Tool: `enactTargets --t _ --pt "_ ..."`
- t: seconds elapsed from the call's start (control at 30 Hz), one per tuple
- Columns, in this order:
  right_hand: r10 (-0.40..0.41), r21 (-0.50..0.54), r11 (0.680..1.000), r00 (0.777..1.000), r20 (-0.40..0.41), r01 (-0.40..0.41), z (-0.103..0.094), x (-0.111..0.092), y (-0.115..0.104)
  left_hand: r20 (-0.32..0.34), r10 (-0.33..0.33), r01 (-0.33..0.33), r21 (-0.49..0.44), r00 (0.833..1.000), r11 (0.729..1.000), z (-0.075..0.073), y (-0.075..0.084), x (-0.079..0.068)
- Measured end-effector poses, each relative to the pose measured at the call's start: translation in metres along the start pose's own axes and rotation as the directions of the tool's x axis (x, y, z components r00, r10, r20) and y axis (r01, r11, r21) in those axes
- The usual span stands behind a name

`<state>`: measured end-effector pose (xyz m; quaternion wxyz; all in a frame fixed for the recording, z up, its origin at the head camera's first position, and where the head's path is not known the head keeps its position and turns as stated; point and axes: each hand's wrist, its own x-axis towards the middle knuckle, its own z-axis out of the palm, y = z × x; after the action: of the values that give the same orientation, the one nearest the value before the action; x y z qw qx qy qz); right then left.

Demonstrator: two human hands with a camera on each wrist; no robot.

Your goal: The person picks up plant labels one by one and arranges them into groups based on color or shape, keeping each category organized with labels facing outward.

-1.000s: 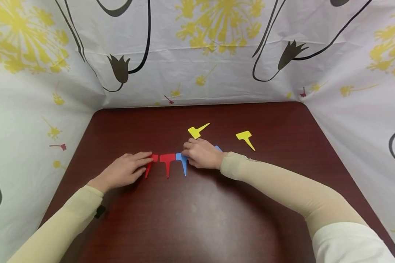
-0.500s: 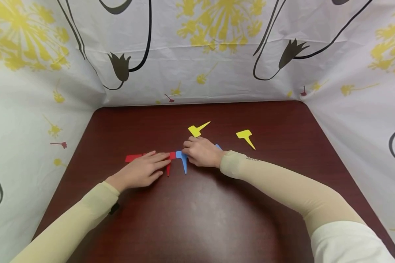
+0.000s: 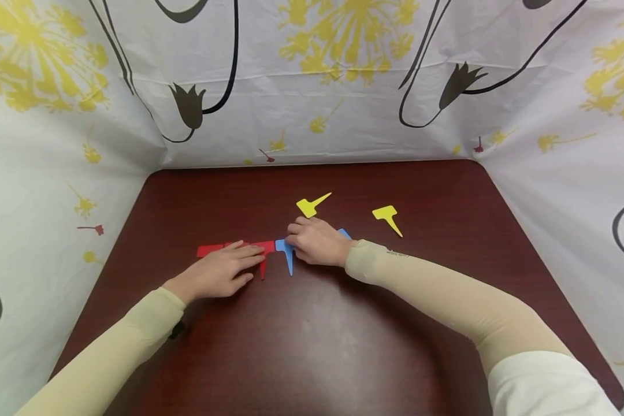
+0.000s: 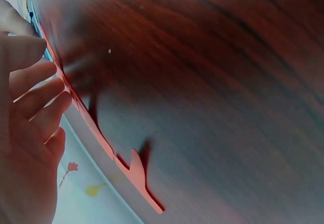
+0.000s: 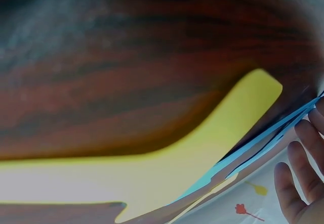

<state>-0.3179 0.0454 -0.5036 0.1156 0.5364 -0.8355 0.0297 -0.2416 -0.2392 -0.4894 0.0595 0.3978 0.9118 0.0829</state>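
Flat T-shaped plant labels lie in a row across the table. My left hand rests over the red plant labels, fingers extended and fingertips on the right-hand one, partly covering them. In the left wrist view, the red labels run edge to edge past my left fingertips. Beside them is a blue plant label, its right part under my right hand. Another blue label shows behind my right wrist. In the right wrist view, my right fingers reach to the blue labels, their tips partly out of frame.
Two yellow plant labels lie behind the row: one just beyond my right hand, another farther right. A yellow label fills the near part of the right wrist view. Patterned cloth surrounds the dark red table.
My left hand has slid right along the red labels, uncovering the leftmost, then shifted slightly back left. The right hand stays almost still on the blue labels.
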Motion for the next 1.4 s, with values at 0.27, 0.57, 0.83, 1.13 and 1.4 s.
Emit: enactTargets --t 0.27,0.57,0.83,1.13,1.4 --pt "0.037 0.011 0.999 0.999 -0.015 -0.037 -0.006 -0.004 0.008 -0.105 -0.075 0.072 -0.029 0.992 0.997 -0.003 0.010 0.015" --pt "0.096 -0.002 0.995 0.995 0.001 -0.096 -0.013 -0.019 0.025 -0.052 -0.041 0.040 -0.021 0.998 0.999 0.001 0.023 0.037" --pt "0.157 0.064 0.985 0.987 0.021 -0.158 -0.018 -0.036 0.038 0.024 -0.038 0.038 -0.008 0.999 0.999 0.001 0.027 0.048" --pt "-0.163 -0.150 0.974 0.986 0.044 0.168 -0.021 -0.036 0.036 0.059 -0.034 0.035 -0.014 0.998 0.999 0.005 0.023 0.051" --pt "-0.447 -0.390 0.779 0.871 0.205 0.491 -0.032 -0.031 0.030 0.082 -0.001 0.000 0.011 0.997 1.000 0.004 0.018 0.053"
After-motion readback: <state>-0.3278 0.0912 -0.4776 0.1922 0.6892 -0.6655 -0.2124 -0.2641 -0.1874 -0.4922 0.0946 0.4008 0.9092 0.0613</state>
